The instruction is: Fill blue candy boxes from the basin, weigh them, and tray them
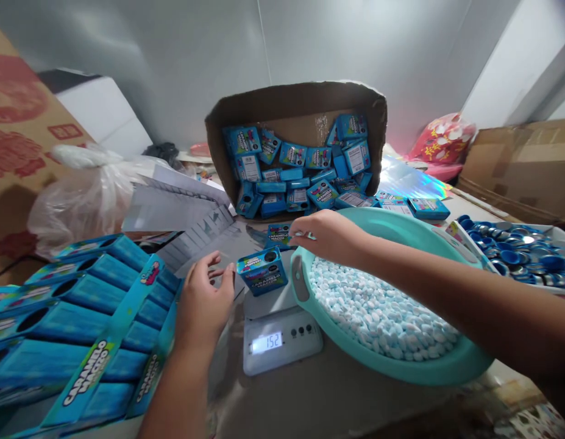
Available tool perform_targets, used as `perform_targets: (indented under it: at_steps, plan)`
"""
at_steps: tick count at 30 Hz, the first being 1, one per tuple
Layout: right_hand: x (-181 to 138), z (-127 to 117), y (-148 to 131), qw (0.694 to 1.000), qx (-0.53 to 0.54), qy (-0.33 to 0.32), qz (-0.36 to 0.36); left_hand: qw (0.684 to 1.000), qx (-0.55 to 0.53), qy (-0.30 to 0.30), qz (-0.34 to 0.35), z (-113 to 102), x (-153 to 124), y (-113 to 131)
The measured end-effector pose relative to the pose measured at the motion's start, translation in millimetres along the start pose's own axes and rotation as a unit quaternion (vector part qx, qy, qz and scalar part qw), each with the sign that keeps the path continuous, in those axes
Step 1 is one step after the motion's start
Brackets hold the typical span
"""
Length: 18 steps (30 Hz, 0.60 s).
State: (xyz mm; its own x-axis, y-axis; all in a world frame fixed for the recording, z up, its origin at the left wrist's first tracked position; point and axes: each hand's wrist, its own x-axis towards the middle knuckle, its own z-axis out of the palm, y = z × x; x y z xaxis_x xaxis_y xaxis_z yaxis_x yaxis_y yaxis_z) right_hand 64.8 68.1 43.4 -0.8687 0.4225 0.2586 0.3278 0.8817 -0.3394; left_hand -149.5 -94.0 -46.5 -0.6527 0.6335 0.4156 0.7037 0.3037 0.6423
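A small blue candy box (262, 272) stands upright on a white digital scale (283, 341), whose lit display reads 152. A dark round hole shows in the box's top. Just left of it is my left hand (209, 289), fingers loosely curved and apart, holding nothing; whether a fingertip touches the box I cannot tell. My right hand (325, 233) is closed on a few small pale candies (305, 235), above the left rim of a turquoise basin (392, 373). Inside the basin lies a heap of white and light blue candies (378, 311). Another blue box (278, 235) lies behind the scale.
Behind, a cardboard carton (295, 97) on its side holds many blue boxes. At left, a display tray (90, 372) is filled with blue boxes with round holes. On the right, a white tray (492, 268) contains blue lids (515, 250). Two blue boxes (428, 208) lie beyond the basin.
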Motion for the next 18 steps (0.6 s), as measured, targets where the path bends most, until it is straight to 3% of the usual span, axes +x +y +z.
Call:
perform_targets:
  at_steps: [4, 8, 14, 18]
  plan:
    - [14, 21, -10, 0.996, 0.076, 0.042, -0.038, 1.000, 0.007, -0.004, 0.001, 1, 0, 1]
    - [18, 33, -12, 0.994, 0.088, 0.000, -0.072, 1.000, 0.018, -0.011, -0.005, 0, -1, 2]
    - [13, 25, -8, 0.980, 0.184, 0.005, -0.073, 1.000, 0.012, -0.008, 0.005, -2, 0, 0]
    - [6, 18, 3, 0.989, 0.134, 0.006, -0.063, 1.000, 0.018, -0.017, -0.002, -1, 0, -4]
